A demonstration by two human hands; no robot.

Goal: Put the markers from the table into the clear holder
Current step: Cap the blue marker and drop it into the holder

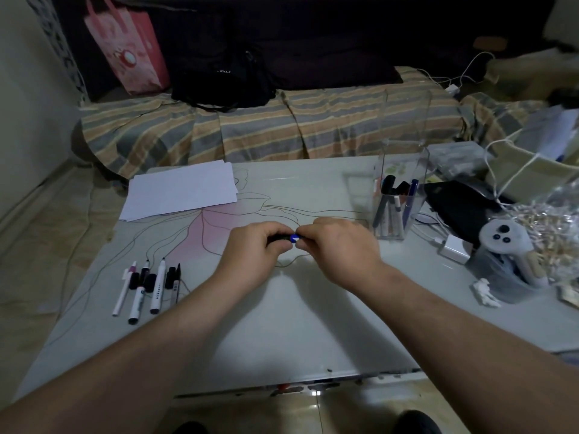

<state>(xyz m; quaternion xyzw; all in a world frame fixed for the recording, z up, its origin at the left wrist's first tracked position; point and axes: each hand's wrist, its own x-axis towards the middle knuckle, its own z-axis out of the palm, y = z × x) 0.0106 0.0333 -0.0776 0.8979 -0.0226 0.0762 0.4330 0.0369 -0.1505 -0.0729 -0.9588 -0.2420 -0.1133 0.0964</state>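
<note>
Head view: left hand (254, 245) and right hand (340, 245) together pinch one marker (289, 238) above the worktop (282, 324). Step: capping, apparently. Next: carry it to the holder (396, 195), beyond the right hand; more markers (147, 288) lie left of the left hand

Both hands meet above the middle of the table (282, 324). The left hand (253, 249) and the right hand (341, 245) grip one marker (289, 238) between them; its blue end shows between the fingertips. A row of markers (147, 286) lies on the table to the left. The clear holder (398, 195) stands upright to the right, with several markers inside. A stack of paper (181, 189) lies at the far left corner.
</note>
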